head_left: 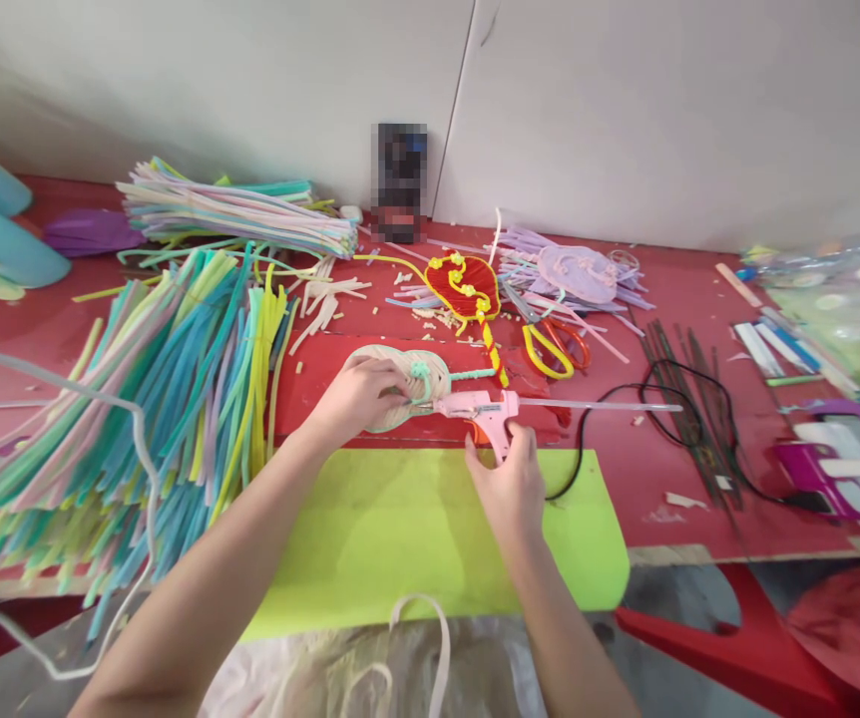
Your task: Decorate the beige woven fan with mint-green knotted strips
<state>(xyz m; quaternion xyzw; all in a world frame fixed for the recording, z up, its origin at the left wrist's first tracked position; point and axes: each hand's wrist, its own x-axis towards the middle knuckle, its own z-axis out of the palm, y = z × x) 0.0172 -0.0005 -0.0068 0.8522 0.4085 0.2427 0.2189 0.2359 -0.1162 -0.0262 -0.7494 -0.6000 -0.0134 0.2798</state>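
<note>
Right hand (pixel 512 479) closes around a pink glue gun (pixel 467 404); left hand (pixel 362 391), half curled, covers part of a cream pad (pixel 440 379) (grip unclear from here) on the red table (pixel 654 479), whose front edge vanishes beneath a green board (pixel 400 538).

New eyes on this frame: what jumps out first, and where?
Probably the big spread of multicoloured fuzzy stems filling the table's left side. Next, the pink glue gun mid-frame in the right hand, its nozzle toward the pale, green-edged piece under the left hand. Just beyond the gun, a vivid red-and-yellow piece stands out.
</note>
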